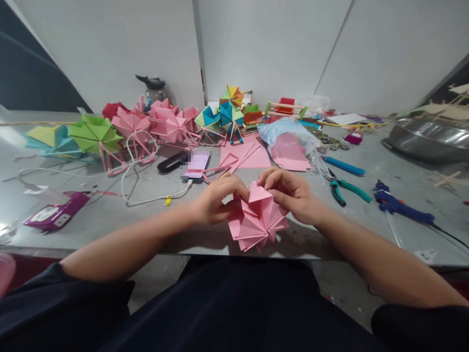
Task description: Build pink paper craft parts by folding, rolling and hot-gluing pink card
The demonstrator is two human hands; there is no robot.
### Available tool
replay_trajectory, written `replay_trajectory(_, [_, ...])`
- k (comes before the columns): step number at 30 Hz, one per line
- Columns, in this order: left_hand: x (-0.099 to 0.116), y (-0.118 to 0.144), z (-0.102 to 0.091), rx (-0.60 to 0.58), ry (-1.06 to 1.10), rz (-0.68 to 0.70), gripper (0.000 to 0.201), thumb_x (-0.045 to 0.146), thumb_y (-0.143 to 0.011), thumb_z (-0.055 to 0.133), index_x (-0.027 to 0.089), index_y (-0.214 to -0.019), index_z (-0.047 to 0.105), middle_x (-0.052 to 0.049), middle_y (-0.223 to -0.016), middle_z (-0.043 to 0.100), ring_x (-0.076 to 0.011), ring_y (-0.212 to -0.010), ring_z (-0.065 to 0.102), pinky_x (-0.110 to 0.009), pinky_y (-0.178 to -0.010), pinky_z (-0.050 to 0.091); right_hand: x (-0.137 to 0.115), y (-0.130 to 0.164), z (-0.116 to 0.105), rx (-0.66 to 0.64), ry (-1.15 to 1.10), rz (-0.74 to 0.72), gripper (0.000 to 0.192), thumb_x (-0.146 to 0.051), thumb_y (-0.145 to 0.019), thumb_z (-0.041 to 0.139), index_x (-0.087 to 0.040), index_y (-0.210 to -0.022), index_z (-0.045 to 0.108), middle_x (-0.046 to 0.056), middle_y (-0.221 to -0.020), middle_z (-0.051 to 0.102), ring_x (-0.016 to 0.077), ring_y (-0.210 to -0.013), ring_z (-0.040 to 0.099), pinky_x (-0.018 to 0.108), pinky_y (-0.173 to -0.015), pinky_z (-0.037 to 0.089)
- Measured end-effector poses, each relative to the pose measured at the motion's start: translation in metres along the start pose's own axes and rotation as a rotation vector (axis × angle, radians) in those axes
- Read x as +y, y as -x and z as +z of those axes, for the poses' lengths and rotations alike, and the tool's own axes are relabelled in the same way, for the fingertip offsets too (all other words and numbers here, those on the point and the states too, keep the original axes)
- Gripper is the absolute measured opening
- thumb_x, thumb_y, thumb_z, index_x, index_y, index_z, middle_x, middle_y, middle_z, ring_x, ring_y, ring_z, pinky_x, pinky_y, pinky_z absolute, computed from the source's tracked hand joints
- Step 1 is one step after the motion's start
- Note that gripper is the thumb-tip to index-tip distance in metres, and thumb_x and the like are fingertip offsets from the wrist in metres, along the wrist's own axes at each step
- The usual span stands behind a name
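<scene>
At the near left of the grey desk (110, 215) lies a purple plastic packet (56, 213); its white label is too small to read. Farther right, a phone's screen (197, 165) is blurred. At the near middle edge, the left hand (216, 199) and right hand (293, 194) both pinch a pink folded-paper pleated wheel (256, 220), fingers closed on its top flap. Pressed too hard, the pleats could crease or tear; hanging past the edge, it might slip. The blue glue gun (399, 208) lies well to the right.

I'm looking at a craft worktable: folded paper wheels (128, 124) crowd the upper left, pliers (346, 189) and a glue gun (399, 206) lie at right.
</scene>
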State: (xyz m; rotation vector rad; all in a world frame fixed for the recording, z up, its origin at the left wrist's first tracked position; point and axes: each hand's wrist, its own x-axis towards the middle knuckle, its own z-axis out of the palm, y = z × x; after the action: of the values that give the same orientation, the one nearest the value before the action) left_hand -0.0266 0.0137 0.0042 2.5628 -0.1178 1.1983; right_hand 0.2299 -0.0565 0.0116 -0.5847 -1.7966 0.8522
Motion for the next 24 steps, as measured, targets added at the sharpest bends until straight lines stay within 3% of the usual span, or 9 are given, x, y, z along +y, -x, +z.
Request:
replay_trajectory(6, [0.015,-0.009,-0.005,-0.161,0.068,0.005,0.028,0.005,-0.089,0.059,0.023,-0.11,0.065,-0.006,-0.099,0.078,-0.0224,-0.092,0.075,-0.039,-0.089,0.059,-0.008,0.001,0.0,-0.046,0.011,-0.019,0.03,-0.057,-0.108,0.071,-0.03,-0.109,0.083,0.007,-0.119,0.08,0.0243,-0.113,0.075,0.045,-0.105,0.061])
replay_trajectory(8, [0.018,-0.009,-0.004,-0.163,0.041,0.006,0.032,0.005,-0.088,0.059,0.023,-0.114,0.065,-0.008,-0.104,0.078,-0.0235,-0.097,0.075,-0.04,-0.091,0.059,-0.008,0.003,0.001,-0.053,0.016,-0.048,0.033,-0.06,-0.108,0.071,-0.03,-0.113,0.084,0.008,-0.123,0.081,0.0257,-0.117,0.075,0.047,-0.107,0.061])
replay_trajectory(13, [0.02,-0.004,0.003,0.023,-0.115,-0.053,0.038,0.009,-0.089,0.065,0.023,-0.125,0.063,-0.011,-0.12,0.071,-0.0259,-0.112,0.071,-0.042,-0.095,0.061,-0.008,0.007,0.002,-0.086,0.089,-0.133,0.031,-0.053,-0.107,0.074,-0.035,-0.131,0.084,0.009,-0.138,0.076,0.0288,-0.13,0.072,0.051,-0.115,0.058])
replay_trajectory(16, [0.019,-0.002,0.006,0.105,-0.144,-0.061,0.048,0.011,-0.088,0.067,0.023,-0.134,0.059,-0.012,-0.126,0.071,-0.0284,-0.121,0.069,-0.045,-0.099,0.059,-0.011,0.008,0.002,-0.11,0.114,-0.149,0.035,-0.053,-0.106,0.075,-0.036,-0.135,0.083,0.009,-0.147,0.07,0.0282,-0.127,0.073,0.05,-0.114,0.06])
replay_trajectory(21, [0.022,-0.005,0.004,0.082,-0.184,-0.073,0.04,0.012,-0.092,0.067,0.023,-0.13,0.06,-0.005,-0.11,0.077,-0.0207,-0.093,0.072,-0.037,-0.086,0.055,-0.014,0.008,0.004,-0.169,0.155,-0.202,0.042,-0.052,-0.108,0.072,-0.037,-0.147,0.077,0.01,-0.155,0.064,0.0299,-0.131,0.071,0.05,-0.114,0.06])
replay_trajectory(24, [0.022,-0.005,0.001,0.097,-0.223,-0.09,0.024,0.01,-0.094,0.066,0.023,-0.115,0.064,-0.003,-0.097,0.076,-0.0193,-0.085,0.07,-0.038,-0.084,0.054,-0.012,0.009,0.006,-0.019,0.26,-0.243,0.051,-0.055,-0.104,0.074,-0.04,-0.152,0.072,0.009,-0.158,0.061,0.0368,-0.144,0.061,0.061,-0.125,0.05])
